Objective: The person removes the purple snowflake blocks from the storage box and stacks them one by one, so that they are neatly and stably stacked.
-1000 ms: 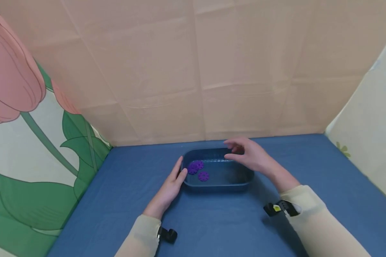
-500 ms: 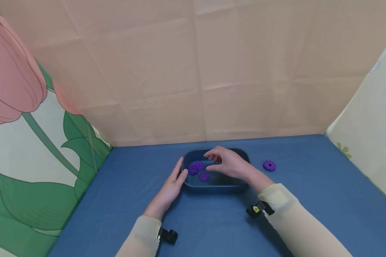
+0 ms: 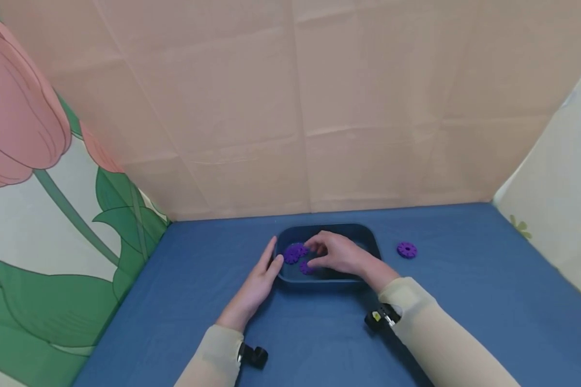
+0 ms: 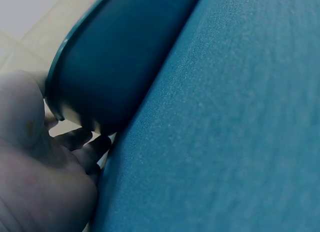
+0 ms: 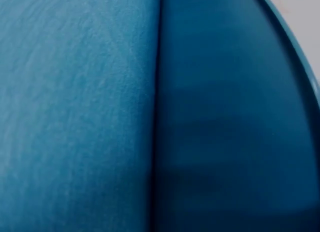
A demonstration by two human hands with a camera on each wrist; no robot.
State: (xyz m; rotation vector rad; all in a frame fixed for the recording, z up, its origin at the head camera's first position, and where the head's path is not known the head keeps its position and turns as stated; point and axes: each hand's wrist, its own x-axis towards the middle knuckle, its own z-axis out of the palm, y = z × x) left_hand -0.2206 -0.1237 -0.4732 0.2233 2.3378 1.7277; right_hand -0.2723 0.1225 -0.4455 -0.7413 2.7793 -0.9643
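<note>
A dark blue rectangular tray (image 3: 353,278) stands on the blue cloth. My left hand (image 3: 252,287) lies along its left end, thumb at the rim; in the left wrist view the fingers (image 4: 75,137) touch the outer wall. Inside the tray's left part lie purple flower-shaped discs with scalloped edges: a pair of overlapping discs (image 3: 294,252) and a nearer disc (image 3: 305,267). My right hand (image 3: 339,253) reaches into the tray with thumb and fingers spread apart, nothing between them. Its thumb tip overlaps the nearer disc in the head view.
Another purple disc (image 3: 406,250) with a central hole lies on the blue cloth (image 3: 174,301) right of the tray. A beige sheet (image 3: 300,107) rises behind the table, and a tulip-patterned panel (image 3: 53,242) stands at the left.
My right hand has moved left and down from the tray's right side to the discs inside. The disc on the cloth, hidden at first, is now visible. My left hand stays put.
</note>
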